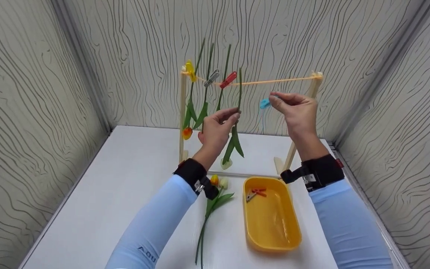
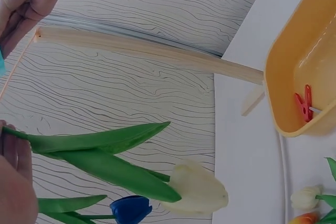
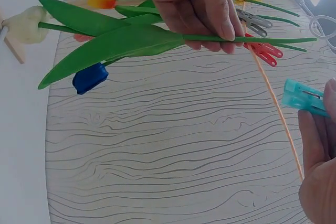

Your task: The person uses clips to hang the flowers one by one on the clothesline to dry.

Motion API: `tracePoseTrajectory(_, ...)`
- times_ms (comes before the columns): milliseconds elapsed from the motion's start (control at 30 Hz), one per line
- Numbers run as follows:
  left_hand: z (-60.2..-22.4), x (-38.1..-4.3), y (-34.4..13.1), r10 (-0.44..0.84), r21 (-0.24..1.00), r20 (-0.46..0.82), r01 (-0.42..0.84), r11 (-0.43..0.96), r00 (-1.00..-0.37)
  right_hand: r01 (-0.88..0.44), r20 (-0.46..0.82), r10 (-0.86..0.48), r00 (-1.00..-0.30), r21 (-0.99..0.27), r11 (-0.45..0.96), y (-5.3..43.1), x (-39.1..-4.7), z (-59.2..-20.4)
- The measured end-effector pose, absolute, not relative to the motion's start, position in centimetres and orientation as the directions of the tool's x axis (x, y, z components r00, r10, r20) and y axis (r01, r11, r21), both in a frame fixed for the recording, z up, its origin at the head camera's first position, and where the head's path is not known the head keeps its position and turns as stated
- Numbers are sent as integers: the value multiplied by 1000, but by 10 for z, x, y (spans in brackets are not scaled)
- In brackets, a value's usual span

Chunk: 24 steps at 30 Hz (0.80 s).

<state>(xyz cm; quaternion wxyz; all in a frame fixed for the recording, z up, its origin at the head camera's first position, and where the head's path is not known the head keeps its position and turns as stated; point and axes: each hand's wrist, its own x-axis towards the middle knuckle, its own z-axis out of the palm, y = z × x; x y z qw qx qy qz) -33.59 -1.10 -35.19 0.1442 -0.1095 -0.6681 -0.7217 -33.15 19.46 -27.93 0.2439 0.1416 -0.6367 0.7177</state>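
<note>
Toward far table edge, left hand pinches white tulip; likely light, bendy, best held mid-stem; right hand pinches blue clothespin.

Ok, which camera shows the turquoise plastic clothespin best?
The right wrist view: the turquoise plastic clothespin appears largest there, one end covered by the right hand. The head view shows it small; the left wrist view, just a sliver.

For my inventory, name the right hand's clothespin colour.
The clothespin is turquoise, clearest in the right wrist view.
</note>
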Motion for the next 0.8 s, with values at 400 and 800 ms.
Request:
tracePoseTrajectory(400, -333, -354, 10, -75, 928, 318, 327, -178, -945, -578, 536, 235, -811, -797, -175, 183, -349, -249)
tracePoseTrajectory(800, -331, -363, 10, -108, 934, 277, 294, -205, -955, -514, 473, 239, -848, -843, -159, 162, -361, -235)
